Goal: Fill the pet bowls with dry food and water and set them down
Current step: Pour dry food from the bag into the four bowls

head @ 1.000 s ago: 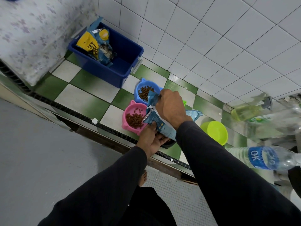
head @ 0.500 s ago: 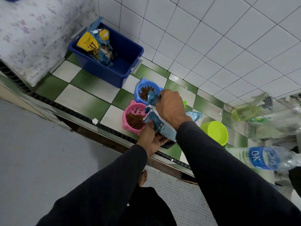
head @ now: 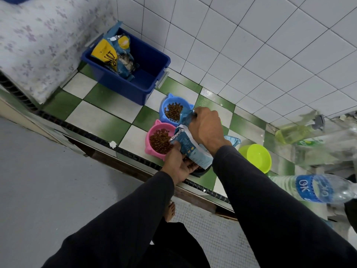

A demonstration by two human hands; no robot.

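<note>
Here, a checkered green-and-white tiled ledge point(head: 100, 120) is bounded by a white tiled wall point(head: 251, 55) at 12 o'clock and a dark grooved track point(head: 135, 157) at 7 o'clock; bare tile lies open at 9 o'clock of the bowls. A blue bin point(head: 135, 89), at 11 o'clock, holds a yellow-and-blue bag point(head: 114, 55). Kibble is held in the blue bowl point(head: 164, 111) and the pink bowl point(head: 152, 132), which touch. A dark bowl point(head: 201, 172) is mostly hidden beneath a tilted blue food pouch point(head: 193, 149). The pouch top is gripped by the curled right hand point(head: 204, 128); its lower side is pinched by the left hand point(head: 179, 165). A lime bowl point(head: 255, 157) stands at 3 o'clock; its contents cannot be told. A water bottle point(head: 316, 188) lies at 4 o'clock.
</note>
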